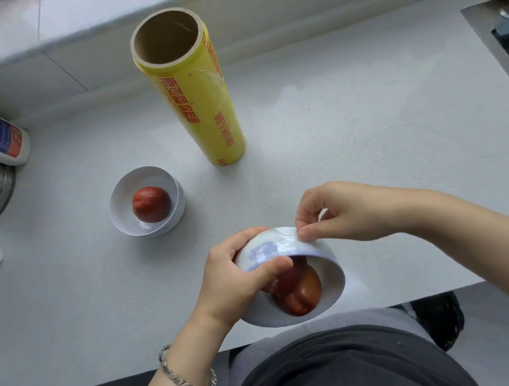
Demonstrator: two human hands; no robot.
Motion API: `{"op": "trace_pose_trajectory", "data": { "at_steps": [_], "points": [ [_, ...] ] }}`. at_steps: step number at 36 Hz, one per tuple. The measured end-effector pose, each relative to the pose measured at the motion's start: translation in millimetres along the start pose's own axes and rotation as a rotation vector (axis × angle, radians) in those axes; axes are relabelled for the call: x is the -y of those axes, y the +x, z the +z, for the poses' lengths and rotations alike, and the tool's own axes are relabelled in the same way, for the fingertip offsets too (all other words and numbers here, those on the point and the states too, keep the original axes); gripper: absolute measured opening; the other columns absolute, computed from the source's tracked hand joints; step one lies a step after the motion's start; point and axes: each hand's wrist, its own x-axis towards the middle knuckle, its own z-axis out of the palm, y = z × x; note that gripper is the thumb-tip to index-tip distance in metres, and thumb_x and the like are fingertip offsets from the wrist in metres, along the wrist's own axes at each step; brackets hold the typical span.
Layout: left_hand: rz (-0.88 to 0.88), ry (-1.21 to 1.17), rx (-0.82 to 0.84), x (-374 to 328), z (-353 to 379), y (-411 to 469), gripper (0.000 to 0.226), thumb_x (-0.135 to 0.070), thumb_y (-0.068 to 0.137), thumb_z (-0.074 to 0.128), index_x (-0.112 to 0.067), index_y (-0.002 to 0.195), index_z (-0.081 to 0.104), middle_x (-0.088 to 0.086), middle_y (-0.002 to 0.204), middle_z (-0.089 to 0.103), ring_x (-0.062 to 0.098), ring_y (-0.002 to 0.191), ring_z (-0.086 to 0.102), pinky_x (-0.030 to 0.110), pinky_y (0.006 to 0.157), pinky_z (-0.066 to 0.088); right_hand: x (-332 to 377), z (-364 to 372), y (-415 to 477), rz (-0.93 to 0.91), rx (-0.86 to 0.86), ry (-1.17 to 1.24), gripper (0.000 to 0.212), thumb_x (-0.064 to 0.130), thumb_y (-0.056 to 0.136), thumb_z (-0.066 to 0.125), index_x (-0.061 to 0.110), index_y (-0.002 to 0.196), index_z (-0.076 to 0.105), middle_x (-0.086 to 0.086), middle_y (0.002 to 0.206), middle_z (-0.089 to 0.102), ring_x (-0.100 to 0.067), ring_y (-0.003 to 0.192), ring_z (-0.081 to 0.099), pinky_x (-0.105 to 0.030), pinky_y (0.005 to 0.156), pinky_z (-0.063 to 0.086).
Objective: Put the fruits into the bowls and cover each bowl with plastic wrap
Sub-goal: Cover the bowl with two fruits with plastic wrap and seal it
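At the near edge of the pale grey speckled countertop (365,115), you hold the white ceramic bowl with the blue outer pattern (329,275) tilted, its mouth turned toward your body. Whether its base touches the counter cannot be told.

**Progress**
1. Fruit loading appears complete: each of the two bowls holds fruit, and none lies loose on the counter.
2. Wrapping of the near bowl is under way. A sheet of clear plastic film (285,243) lies against its outer wall near the rim; how much of the mouth it spans cannot be told.
3. Wrapping of the far bowl appears to remain: no film is discernible over it.

**Grip state**
- Your left hand (241,278) grips the near bowl, fingers curled round its wall and thumb laid over the rim.
- Your right hand (345,213) pinches the film between thumb and forefinger against the upper outer wall.

**Containers and contents**
- Near bowl: glossy red-brown fruit (301,296) rests against the lower inner wall. A second piece may lie behind it, but this is uncertain.
- Plain white round bowl (119,203): it stands upright, well apart from your hands to the left, with one round red fruit (151,204) at its centre.
- Tall yellow roll of plastic wrap with red lettering (199,97): it stands on end beyond both bowls, its cardboard core open at the top, and neither hand touches it.
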Motion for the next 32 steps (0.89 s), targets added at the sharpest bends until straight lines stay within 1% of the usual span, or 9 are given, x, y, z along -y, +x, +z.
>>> {"op": "trace_pose_trajectory", "data": {
  "at_steps": [5, 8, 10, 12, 14, 17, 24, 28, 32],
  "points": [
    [-0.03, 0.015, 0.028, 2.6, 1.2, -5.4, 0.048, -0.054, 0.043, 0.073, -0.036, 0.086, 0.065, -0.026, 0.082, 0.069, -0.007, 0.08, 0.063, 0.008, 0.073, 0.045, 1.3, 6.6, -6.4, -0.036, 0.071, -0.115, 0.01, 0.021, 0.092, 0.049, 0.022, 0.085, 0.056, -0.001, 0.1, 0.058, -0.014, 0.086, 0.054, -0.028, 0.085, 0.044],
    [-0.041, -0.011, 0.031, 3.6, 3.1, -7.0, 0.048, -0.054, 0.043, 0.073, -0.034, 0.086, 0.066, -0.021, 0.081, 0.071, -0.004, 0.08, 0.064, 0.011, 0.074, 0.046, -0.4, 7.2, -9.5, -0.031, 0.058, -0.107, 0.013, 0.019, 0.094, 0.046, 0.019, 0.085, 0.055, 0.001, 0.092, 0.056, -0.008, 0.075, 0.049, -0.02, 0.074, 0.039],
    [-0.047, -0.033, 0.032, 3.3, 3.2, -7.0, 0.047, -0.053, 0.043, 0.072, -0.033, 0.085, 0.066, -0.021, 0.08, 0.071, -0.003, 0.079, 0.064, 0.011, 0.073, 0.047, -1.9, 7.0, -9.5, -0.014, 0.031, -0.037, 0.018, 0.019, 0.095, 0.045, 0.024, 0.079, 0.051, 0.006, 0.082, 0.056, -0.003, 0.068, 0.047, -0.017, 0.068, 0.038],
    [-0.045, -0.045, 0.041, 2.7, 2.0, -6.4, 0.047, -0.053, 0.044, 0.072, -0.033, 0.086, 0.066, -0.021, 0.08, 0.071, -0.003, 0.078, 0.064, 0.011, 0.072, 0.047, -5.2, 7.6, -8.5, 0.011, 0.009, 0.063, 0.021, 0.02, 0.095, 0.044, 0.027, 0.075, 0.05, 0.007, 0.081, 0.058, -0.011, 0.073, 0.051, -0.023, 0.074, 0.042],
    [-0.037, -0.037, 0.053, 1.9, 1.0, -5.2, 0.047, -0.052, 0.044, 0.072, -0.032, 0.086, 0.067, -0.02, 0.08, 0.071, -0.002, 0.078, 0.064, 0.011, 0.072, 0.047, -8.3, 8.1, -7.4, 0.035, -0.003, 0.141, 0.023, 0.02, 0.094, 0.045, 0.026, 0.073, 0.05, 0.008, 0.077, 0.057, -0.015, 0.073, 0.049, -0.027, 0.072, 0.041],
    [-0.028, -0.022, 0.079, -0.5, 1.1, -3.4, 0.045, -0.052, 0.044, 0.073, -0.035, 0.085, 0.066, -0.023, 0.08, 0.07, -0.005, 0.077, 0.063, 0.01, 0.072, 0.046, -9.3, 7.0, -4.6, 0.088, 0.035, 0.272, 0.02, 0.018, 0.091, 0.05, 0.021, 0.072, 0.053, 0.008, 0.068, 0.052, -0.01, 0.066, 0.044, -0.023, 0.065, 0.037],
    [0.003, -0.021, 0.143, -6.8, 7.0, 0.3, 0.032, -0.051, 0.047, 0.074, -0.051, 0.078, 0.069, -0.02, 0.078, 0.07, -0.002, 0.074, 0.062, 0.012, 0.071, 0.047, -6.1, -3.4, 8.0, 0.245, 0.153, 0.259, 0.043, 0.053, 0.074, 0.065, 0.019, 0.05, 0.051, 0.002, 0.054, 0.042, -0.012, 0.053, 0.034, -0.024, 0.058, 0.03],
    [0.013, -0.052, 0.172, -9.0, 8.0, 1.3, 0.033, -0.05, 0.051, 0.073, -0.045, 0.083, 0.07, -0.012, 0.08, 0.071, 0.002, 0.074, 0.063, 0.015, 0.071, 0.048, -8.9, -2.3, 11.0, 0.177, 0.154, 0.405, 0.037, 0.04, 0.074, 0.07, 0.021, 0.045, 0.057, 0.006, 0.049, 0.043, -0.009, 0.053, 0.037, -0.024, 0.062, 0.031],
    [0.002, -0.061, 0.163, -8.7, 6.5, 2.2, 0.032, -0.049, 0.05, 0.072, -0.051, 0.082, 0.069, -0.017, 0.079, 0.071, -0.001, 0.074, 0.063, 0.013, 0.071, 0.048, -13.1, 14.1, 12.3, 0.073, -0.013, 0.569, 0.031, 0.026, 0.083, 0.064, 0.017, 0.054, 0.055, 0.008, 0.048, 0.046, -0.004, 0.048, 0.036, -0.015, 0.051, 0.029]
  ]
}}
